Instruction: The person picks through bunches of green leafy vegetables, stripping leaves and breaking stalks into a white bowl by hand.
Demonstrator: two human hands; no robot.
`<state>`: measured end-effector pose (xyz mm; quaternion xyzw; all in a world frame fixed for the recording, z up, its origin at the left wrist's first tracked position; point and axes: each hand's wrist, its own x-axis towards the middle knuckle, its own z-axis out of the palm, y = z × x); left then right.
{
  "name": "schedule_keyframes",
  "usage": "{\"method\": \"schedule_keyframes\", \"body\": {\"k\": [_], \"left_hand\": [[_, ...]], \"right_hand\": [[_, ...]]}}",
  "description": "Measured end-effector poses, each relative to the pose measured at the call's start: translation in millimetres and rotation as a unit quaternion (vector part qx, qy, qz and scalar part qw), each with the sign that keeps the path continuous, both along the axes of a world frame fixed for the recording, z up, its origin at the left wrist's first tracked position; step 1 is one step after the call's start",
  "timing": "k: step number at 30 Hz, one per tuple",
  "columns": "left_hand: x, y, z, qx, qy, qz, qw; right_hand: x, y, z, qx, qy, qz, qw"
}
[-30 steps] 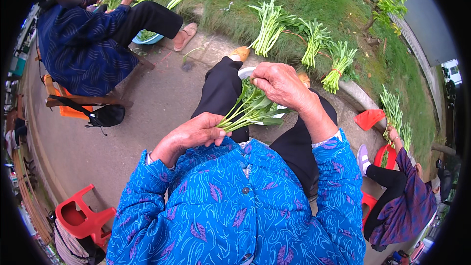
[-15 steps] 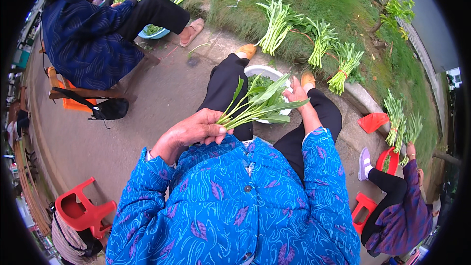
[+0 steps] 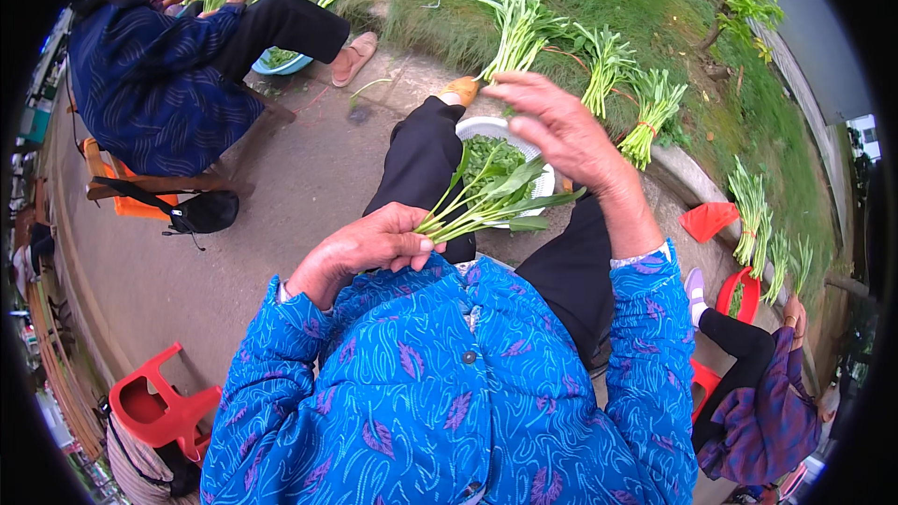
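My left hand (image 3: pixel 374 245) is closed round the stem ends of a small bunch of leafy greens (image 3: pixel 498 198), long-stemmed like water spinach, held in front of my jacket. The leaves fan out to the right over my lap. My right hand (image 3: pixel 566 136), slightly blurred, is raised with its fingers stretched out and nothing seen in it. Below it, between my legs, stands a white plastic basket (image 3: pixel 479 124) with loose green leaves (image 3: pixel 496 155) inside. Ahead of that hand a bundle of greens (image 3: pixel 517 36) lies at the grass edge.
More bundles (image 3: pixel 606 70) and a tied bundle (image 3: pixel 652 120) lie along the curb. A person in dark blue (image 3: pixel 154 84) sits at far left by a blue basin (image 3: pixel 295 65); another in plaid (image 3: pixel 762 430) is at right by a red basin (image 3: pixel 748 304). A red stool (image 3: pixel 168 411) stands lower left.
My right hand has risen from beside the basket and the bunch's leaf tips, moving up and forward with fingers extended. The left hand keeps the bunch almost where it was.
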<state>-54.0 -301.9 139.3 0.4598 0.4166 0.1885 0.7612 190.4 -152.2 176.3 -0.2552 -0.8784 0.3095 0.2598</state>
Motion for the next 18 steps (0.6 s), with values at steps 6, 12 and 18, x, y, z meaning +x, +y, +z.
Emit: {"method": "schedule_keyframes", "body": {"k": [6,12,18], "left_hand": [[0,0,5,0.009,0.0,-0.001,1.0],[-2,1,0,0.026,-0.031,0.103,0.994],[-8,1,-3,0.012,-0.063,0.129,0.99]], "right_hand": [[-31,-22,-4,0.165,-0.087,0.038,0.982],[-35,-21,-23,0.236,-0.033,-0.138,0.961],[36,30,-95,-0.203,0.14,-0.401,0.882]]}}
